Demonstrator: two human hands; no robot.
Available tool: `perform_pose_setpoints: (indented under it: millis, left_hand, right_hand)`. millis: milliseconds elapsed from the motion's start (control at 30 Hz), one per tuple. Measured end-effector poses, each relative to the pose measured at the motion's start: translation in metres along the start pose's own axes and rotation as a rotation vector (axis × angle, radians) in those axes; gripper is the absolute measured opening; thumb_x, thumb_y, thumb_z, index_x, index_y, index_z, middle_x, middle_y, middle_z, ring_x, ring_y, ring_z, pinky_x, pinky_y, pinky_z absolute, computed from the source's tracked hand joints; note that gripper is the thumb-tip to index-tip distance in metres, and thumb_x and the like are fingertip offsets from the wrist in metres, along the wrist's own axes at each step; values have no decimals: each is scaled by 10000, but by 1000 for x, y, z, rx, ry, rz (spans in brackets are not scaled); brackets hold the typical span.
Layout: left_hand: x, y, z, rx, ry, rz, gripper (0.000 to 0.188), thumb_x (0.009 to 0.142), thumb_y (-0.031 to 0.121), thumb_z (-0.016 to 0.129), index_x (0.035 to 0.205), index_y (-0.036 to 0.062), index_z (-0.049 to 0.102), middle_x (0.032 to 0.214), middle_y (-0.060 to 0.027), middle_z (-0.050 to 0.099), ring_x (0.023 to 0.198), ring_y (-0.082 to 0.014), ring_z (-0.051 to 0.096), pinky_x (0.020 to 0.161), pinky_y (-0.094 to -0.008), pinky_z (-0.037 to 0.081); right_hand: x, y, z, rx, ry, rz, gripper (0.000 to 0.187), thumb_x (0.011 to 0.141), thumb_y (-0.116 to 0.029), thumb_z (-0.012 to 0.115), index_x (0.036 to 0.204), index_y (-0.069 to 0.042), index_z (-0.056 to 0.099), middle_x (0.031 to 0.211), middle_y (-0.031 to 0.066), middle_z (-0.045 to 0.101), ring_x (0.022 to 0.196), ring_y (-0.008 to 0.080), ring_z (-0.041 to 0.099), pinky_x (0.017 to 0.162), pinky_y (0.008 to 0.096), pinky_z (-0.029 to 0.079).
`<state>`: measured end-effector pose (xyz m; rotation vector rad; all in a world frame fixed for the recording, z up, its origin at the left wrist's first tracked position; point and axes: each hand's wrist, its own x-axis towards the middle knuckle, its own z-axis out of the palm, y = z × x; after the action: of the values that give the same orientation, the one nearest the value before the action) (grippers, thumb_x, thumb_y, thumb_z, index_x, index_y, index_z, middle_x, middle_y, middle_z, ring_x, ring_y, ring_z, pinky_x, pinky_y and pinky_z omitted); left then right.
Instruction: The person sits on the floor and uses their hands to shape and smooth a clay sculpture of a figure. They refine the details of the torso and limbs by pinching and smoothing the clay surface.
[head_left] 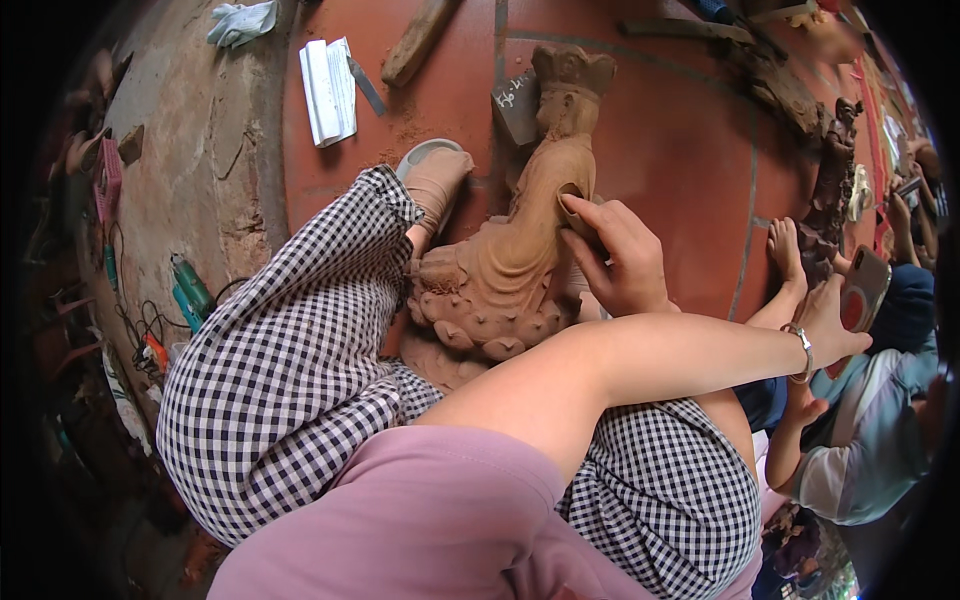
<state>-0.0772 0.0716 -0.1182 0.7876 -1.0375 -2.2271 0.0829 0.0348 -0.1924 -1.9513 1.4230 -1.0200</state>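
Observation:
A brown carved statue (pixel 535 215) of a seated, crowned figure on a petalled base lies between my legs, crown pointing away. My right hand (pixel 628 255) is closed at the figure's side, thumb and forefinger together. A small dark brown thing seems to be between them, too hidden to name. My left arm crosses over the right forearm and knee. At the far right, my left hand (pixel 825 315), with a bracelet at the wrist, is closed on a phone (pixel 866 285) whose back faces up. Part of that grip is hidden.
A folded white paper (pixel 325 92), a flat blade (pixel 366 88) and a wooden block (pixel 418 42) lie ahead on red tiles. A green power tool (pixel 190 288) with cords is at left. Another person (pixel 870 430) sits close at right, near a dark carved figure (pixel 833 185).

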Motion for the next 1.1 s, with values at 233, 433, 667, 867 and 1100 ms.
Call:
perform_pose_setpoints:
  millis: [233, 433, 667, 867, 1100]
  left_hand:
    - [20, -15, 31, 156, 207, 112, 972, 648, 286, 862, 1411, -82, 384, 1267, -279, 597, 1247, -408, 568, 1076, -424, 449]
    - [66, -1, 36, 222, 30, 186, 899, 603, 313, 878, 1274, -88, 433, 1203, -273, 620, 1167, -409, 610, 1026, -454, 477]
    - [60, 98, -63, 1163, -680, 601, 537, 773, 477, 661, 1046, 21, 738, 944, -199, 740, 898, -368, 722, 822, -474, 569]
    - [-34, 184, -300, 1609, -443, 378, 297, 840, 322, 644, 881, 50, 756, 805, -141, 739, 786, -298, 735, 687, -436, 594]
    - [-166, 177, -394, 1513, -806, -591, 477, 787, 435, 848, 941, 7, 704, 902, -150, 763, 838, -298, 743, 732, -400, 578]
  right_hand:
    - [0, 3, 3, 8, 12, -47, 382, 835, 24, 757, 1203, -14, 663, 870, 134, 632, 724, 244, 633, 624, 347, 513]
    - [-1, 0, 2, 17, -52, 10, 373, 861, 14, 737, 1225, -4, 656, 909, 135, 647, 777, 240, 659, 668, 341, 529]
    - [-10, 12, -15, -135, 60, 2, 309, 867, -23, 709, 1176, -26, 683, 1011, 135, 686, 879, 315, 681, 767, 390, 561]
    - [14, -4, 8, -114, -11, -184, 314, 829, -35, 737, 1140, -41, 693, 875, 90, 620, 767, 278, 638, 665, 376, 539]
    - [-2, -22, -13, -178, -358, -323, 301, 790, -42, 706, 1088, -4, 689, 853, 65, 604, 739, 218, 614, 648, 352, 537]
